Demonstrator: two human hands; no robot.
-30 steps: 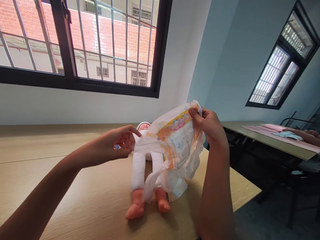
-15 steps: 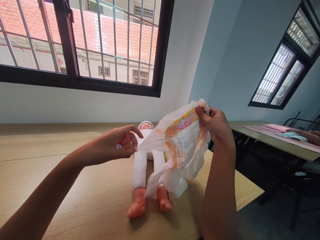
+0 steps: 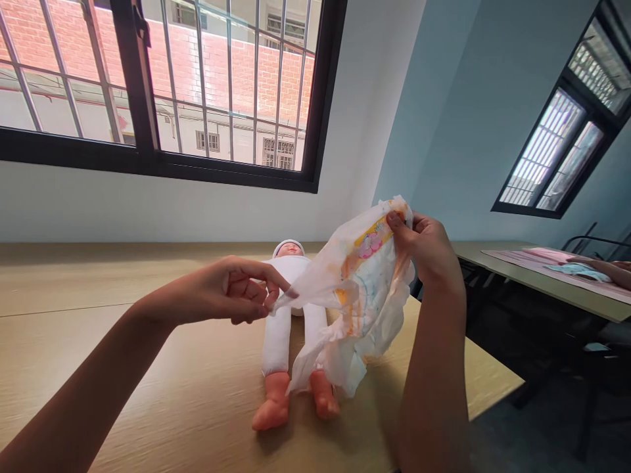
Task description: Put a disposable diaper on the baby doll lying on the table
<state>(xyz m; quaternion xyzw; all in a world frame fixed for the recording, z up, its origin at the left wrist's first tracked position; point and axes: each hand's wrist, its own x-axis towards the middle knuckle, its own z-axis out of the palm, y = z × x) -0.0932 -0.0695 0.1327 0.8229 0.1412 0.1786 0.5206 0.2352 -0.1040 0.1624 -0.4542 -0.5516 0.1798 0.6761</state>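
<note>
Diaper point(image 3: 374, 289) at 4-5 o'clock of the view, held up off the worktop point(image 3: 172, 394), partly in front of the doll point(image 3: 276, 338). Versus the last frame: left hand point(image 3: 241, 289), at 8 o'clock, now has its index finger stretched toward 4 o'clock, tip against the diaper's thin side panel (it was curled up and clear before). Its other fingers grasp the panel's end. Right hand point(image 3: 428, 246), at 3 o'clock, about same spot, fingers clenched on the upper corner, thumb in front. Printed yellow band point(image 3: 382, 230) looks narrower, more turned. Doll lies on its back, head toward 12, feet toward 6, white suit, white cap. Pink cartoon point(image 3: 369, 245) on band; tiny lettering beside it, unreadable. No brand legible.
</note>
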